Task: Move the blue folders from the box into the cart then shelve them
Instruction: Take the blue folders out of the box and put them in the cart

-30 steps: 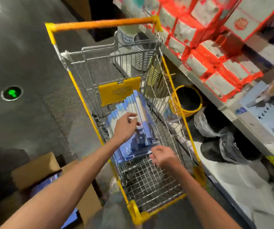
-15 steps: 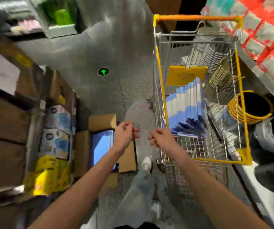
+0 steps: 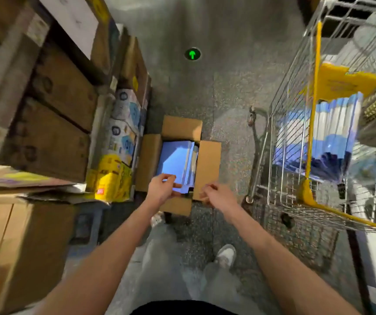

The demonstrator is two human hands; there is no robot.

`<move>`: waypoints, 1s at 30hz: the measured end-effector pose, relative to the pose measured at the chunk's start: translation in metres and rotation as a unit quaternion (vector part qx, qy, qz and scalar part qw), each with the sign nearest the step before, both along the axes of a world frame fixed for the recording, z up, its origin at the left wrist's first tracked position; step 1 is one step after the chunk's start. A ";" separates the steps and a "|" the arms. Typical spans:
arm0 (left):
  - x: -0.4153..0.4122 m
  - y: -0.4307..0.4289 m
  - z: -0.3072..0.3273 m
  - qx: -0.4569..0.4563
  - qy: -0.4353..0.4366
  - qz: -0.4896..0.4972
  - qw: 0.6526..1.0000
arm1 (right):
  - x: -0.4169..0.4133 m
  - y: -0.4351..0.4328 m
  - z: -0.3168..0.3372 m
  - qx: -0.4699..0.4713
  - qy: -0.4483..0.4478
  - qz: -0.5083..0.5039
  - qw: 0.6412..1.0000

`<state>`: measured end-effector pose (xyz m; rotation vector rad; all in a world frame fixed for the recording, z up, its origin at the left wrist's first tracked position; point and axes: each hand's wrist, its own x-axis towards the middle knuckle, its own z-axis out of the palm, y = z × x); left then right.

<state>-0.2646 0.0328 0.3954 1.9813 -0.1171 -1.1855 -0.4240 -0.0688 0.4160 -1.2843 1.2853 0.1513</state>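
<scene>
So this is the loading half of the job, mid-run. The box [image 3: 207, 164] sits open on the floor in the middle, flaps folded out, and there's a good stack of blue folders [image 3: 173, 160] inside it. Off to the right, the cart [image 3: 316, 64] has a batch [image 3: 332, 123] in it already, leaning against its far end. My read is roughly partway through the transfer, and no shelving has started.

Both arms reach down toward the near end of the box. The left hand [image 3: 162, 189] is right over the near edge of the top folders with its fingers curled. It looks like it's touching them, but it's too blurry to tell whether it actually has a pinch on anything. The right hand [image 3: 214, 195] hovers over the near corner of the right flap, fingers loosely curled, with nothing in it.

The next move, I'd guess, is to get fingers under the near edge of a bunch, bring the right hand in to clamp the other side, lift it clear of the flaps and swing it right into the cart. The folders look slick, so a loose grab could fan them out.

Stacked cartons [image 3: 53, 110] crowd the left side, so there's not much elbow room there.
</scene>
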 end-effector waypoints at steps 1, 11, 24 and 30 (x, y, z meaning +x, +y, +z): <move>0.012 0.004 -0.009 0.005 0.007 0.004 1.000 | 0.015 0.005 -0.008 0.004 0.010 -0.005 1.000; 0.137 -0.009 -0.105 0.077 0.054 -0.030 0.995 | 0.153 0.027 -0.092 0.058 0.077 -0.050 0.994; 0.185 -0.053 -0.283 0.130 0.090 -0.071 0.985 | 0.182 -0.029 -0.292 0.085 0.172 -0.057 0.980; 0.186 -0.069 -0.396 0.145 0.082 -0.059 0.984 | 0.200 -0.053 -0.420 0.013 0.179 0.029 0.983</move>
